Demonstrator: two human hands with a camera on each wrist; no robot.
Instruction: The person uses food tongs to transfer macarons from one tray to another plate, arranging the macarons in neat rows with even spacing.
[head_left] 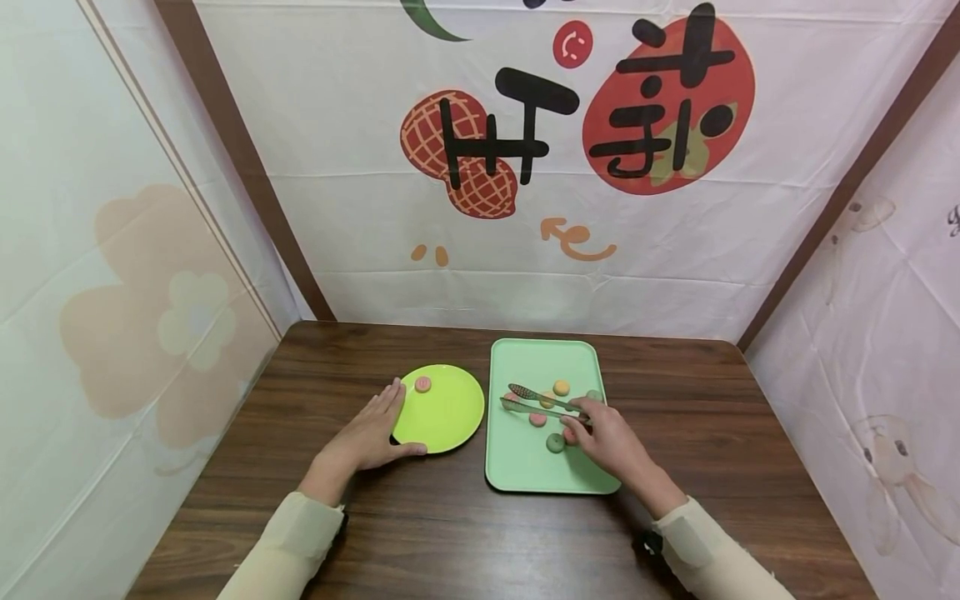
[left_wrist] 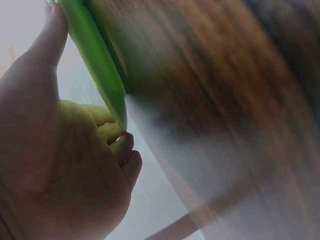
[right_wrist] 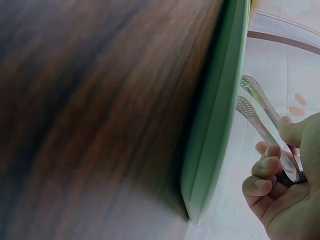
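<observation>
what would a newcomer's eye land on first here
Probably the bright yellow-green plate on the left of the table, its edge touched by the left hand. Next, the metal tongs in the right hand, above the pale green tray. Behind, large black writing stands out on the white wall.

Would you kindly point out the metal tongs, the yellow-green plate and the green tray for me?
Metal tongs (right_wrist: 262, 128): right wrist view, on one arm.
Yellow-green plate (head_left: 446, 414): head view, on its bare middle.
Green tray (head_left: 525, 458): head view, on its bare near end.
</observation>
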